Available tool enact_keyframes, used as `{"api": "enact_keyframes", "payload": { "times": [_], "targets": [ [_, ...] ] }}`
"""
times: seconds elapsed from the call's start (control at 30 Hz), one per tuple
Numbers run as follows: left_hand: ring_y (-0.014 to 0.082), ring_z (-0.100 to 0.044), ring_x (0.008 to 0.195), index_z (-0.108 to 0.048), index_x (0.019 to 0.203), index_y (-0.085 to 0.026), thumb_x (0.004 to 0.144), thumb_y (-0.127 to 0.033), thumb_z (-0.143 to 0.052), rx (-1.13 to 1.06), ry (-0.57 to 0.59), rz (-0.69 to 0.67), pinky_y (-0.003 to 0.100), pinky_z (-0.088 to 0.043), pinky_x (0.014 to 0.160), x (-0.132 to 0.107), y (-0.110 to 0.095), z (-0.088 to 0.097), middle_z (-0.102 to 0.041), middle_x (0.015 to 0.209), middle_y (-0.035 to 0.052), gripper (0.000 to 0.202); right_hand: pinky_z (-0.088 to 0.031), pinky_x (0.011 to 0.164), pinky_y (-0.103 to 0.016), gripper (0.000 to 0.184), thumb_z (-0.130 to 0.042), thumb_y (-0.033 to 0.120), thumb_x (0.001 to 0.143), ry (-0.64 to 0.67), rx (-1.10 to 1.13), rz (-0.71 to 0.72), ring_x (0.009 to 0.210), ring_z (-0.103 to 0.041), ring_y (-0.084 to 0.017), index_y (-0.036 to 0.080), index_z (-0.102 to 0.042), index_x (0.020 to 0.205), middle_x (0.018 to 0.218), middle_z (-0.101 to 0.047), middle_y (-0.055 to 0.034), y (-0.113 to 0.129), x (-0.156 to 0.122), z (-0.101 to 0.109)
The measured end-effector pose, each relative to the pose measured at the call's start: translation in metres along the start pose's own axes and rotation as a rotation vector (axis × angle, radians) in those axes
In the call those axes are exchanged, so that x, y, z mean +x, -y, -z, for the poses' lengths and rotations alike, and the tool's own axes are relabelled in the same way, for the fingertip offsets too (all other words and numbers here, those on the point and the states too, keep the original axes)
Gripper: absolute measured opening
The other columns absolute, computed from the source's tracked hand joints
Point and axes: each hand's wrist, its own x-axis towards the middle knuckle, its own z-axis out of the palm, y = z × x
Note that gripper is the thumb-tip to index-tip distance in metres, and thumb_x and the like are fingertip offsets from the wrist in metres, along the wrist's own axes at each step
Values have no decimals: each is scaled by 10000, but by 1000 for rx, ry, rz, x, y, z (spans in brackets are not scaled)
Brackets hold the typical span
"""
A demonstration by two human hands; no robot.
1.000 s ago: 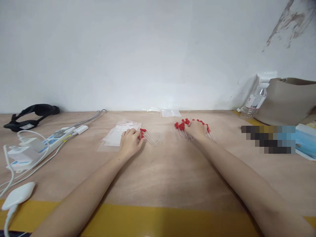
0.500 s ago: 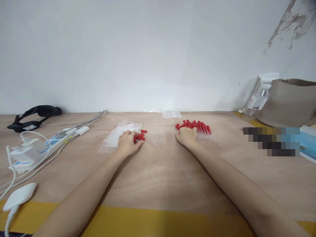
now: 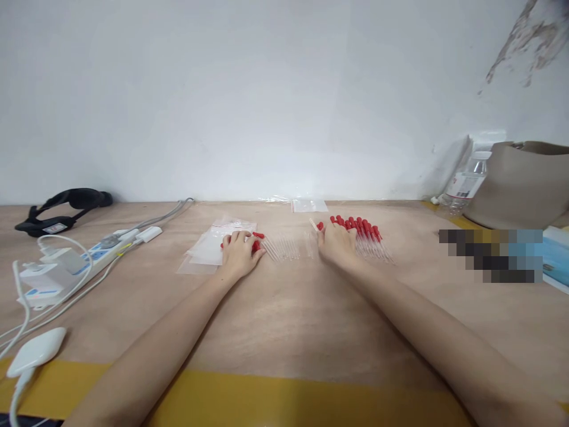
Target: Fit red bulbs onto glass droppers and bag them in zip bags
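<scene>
My left hand [image 3: 240, 254] rests with its fingers apart over a small pile of loose red rubber bulbs [image 3: 256, 245], at the edge of some clear zip bags [image 3: 207, 246]. Beside its thumb lies a row of clear thin dropper tubes [image 3: 284, 247] without bulbs. My right hand [image 3: 336, 244] is closed, and a clear dropper tube [image 3: 313, 225] sticks out from its fingertips at an upward left slant. A red bulb shows right by these fingers; whether it is held I cannot tell. Against the hand's right side lie several droppers with red bulbs [image 3: 365, 228].
A small zip bag [image 3: 310, 206] lies near the wall. To the left are a power strip [image 3: 91, 261] with white cables and a black headset strap [image 3: 64, 212]. A plastic bottle [image 3: 466, 184], a beige bin [image 3: 518, 184] and a blue packet [image 3: 553, 258] are at the right.
My left hand has shifted slightly right over the bulbs, and a bulb now shows on its left. A clear tube now juts up from my right fingertips.
</scene>
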Motion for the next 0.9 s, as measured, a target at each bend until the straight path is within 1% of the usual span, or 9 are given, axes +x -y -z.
{"api": "enact_keyframes", "payload": {
  "times": [0.1,0.23,0.3,0.4,0.5,0.63,0.73,0.83,0.9],
  "targets": [
    [272,-444,981,-574,949,-191,752,-403,-547,-37,-4,-2,427,-264,841,-1,-1,1,-581,998,97,291,-266,749,-356,209,-344,270,846,-104,143,133,755,-539,-203,152,-514,814,833,-612,-89,-16,-15,2],
    [271,-487,953,-546,987,-173,760,-339,-541,-116,-39,-1,445,-269,872,-1,-2,6,-612,920,93,281,-303,774,-349,146,-404,270,833,-102,330,284,665,-531,-159,172,-500,784,741,-604,-30,-42,-38,-1],
    [259,-516,940,-520,1044,-162,780,-292,-510,-205,-103,29,431,-304,873,-2,-5,10,-615,936,93,295,-347,734,-330,148,-430,260,818,-103,399,321,674,-532,-165,162,-525,875,729,-592,-34,-49,-47,-1],
    [201,-570,868,-464,1142,-164,819,-248,-449,-473,-153,77,343,-410,798,-7,-20,14,-616,977,79,334,-396,659,-294,252,-408,252,830,-105,467,402,700,-533,-167,151,-539,1020,781,-580,-58,-51,-57,3],
    [157,-595,773,-528,1083,-164,811,-281,-486,-745,-39,52,279,-464,712,-16,-45,16,-636,921,60,299,-410,639,-274,241,-388,257,849,-104,501,465,708,-532,-151,174,-588,956,812,-572,-59,-44,-63,9],
    [142,-581,749,-551,1084,-168,790,-314,-529,-909,157,7,264,-471,692,-29,-72,14,-638,887,50,329,-397,651,-275,202,-424,273,845,-97,524,502,657,-525,-129,176,-596,888,754,-574,-36,-37,-70,13],
    [132,-565,697,-555,1079,-171,760,-339,-568,-974,274,1,247,-468,641,-32,-79,13,-628,835,36,361,-372,660,-286,194,-436,291,844,-85,501,529,627,-515,-124,189,-599,872,718,-583,-24,-36,-73,12],
    [125,-539,645,-593,983,-162,751,-358,-575,-976,297,10,232,-449,593,-30,-78,13,-601,729,15,304,-347,664,-290,184,-441,290,846,-79,509,556,591,-496,-111,195,-595,873,727,-596,-19,-37,-73,8],
    [118,-524,630,-604,929,-164,747,-357,-580,-960,281,-10,230,-437,588,-30,-77,13,-593,744,14,266,-330,677,-295,170,-449,285,844,-72,510,583,588,-493,-107,196,-592,868,734,-602,-15,-38,-73,6]
  ]
}}
